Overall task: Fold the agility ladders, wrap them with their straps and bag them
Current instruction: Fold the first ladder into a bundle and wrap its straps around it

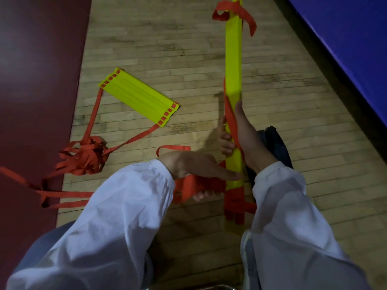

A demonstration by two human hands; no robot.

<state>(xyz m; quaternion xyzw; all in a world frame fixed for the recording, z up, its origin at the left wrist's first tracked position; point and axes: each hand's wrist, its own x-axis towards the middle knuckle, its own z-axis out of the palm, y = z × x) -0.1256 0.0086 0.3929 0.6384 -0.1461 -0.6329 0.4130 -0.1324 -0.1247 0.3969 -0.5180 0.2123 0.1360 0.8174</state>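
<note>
**A:** Where's the ladder that's being worked on?

**B:** The stacked yellow rung bundle [233,65] runs from twelve o'clock down to five. The right hand [236,135] has its fingers curled round the middle and its thumb lying up the edge. A red strap [229,116] crosses diagonally under that palm.

**A:** And the left hand?

**B:** The left hand [194,167], at about six o'clock, is closed on a bunch of the same strap. One straight finger reaches across to touch the bundle. Loose red loops hang off the bundle's far end at twelve.

**A:** What's lying around it?

**B:** A second ladder [139,97] lies flat at ten o'clock, its rungs side by side. Its straps trail into a strap tangle [85,159] at nine, well apart from the hands. Some dark fabric [276,143] sits just behind the right wrist. I can't tell if it's the bag.

**A:** Edges?

**B:** A maroon mat [37,80] borders the wooden floor [163,38] along nine o'clock, with blue padding [345,38] at two. There's bare floor between the two ladders.
</note>
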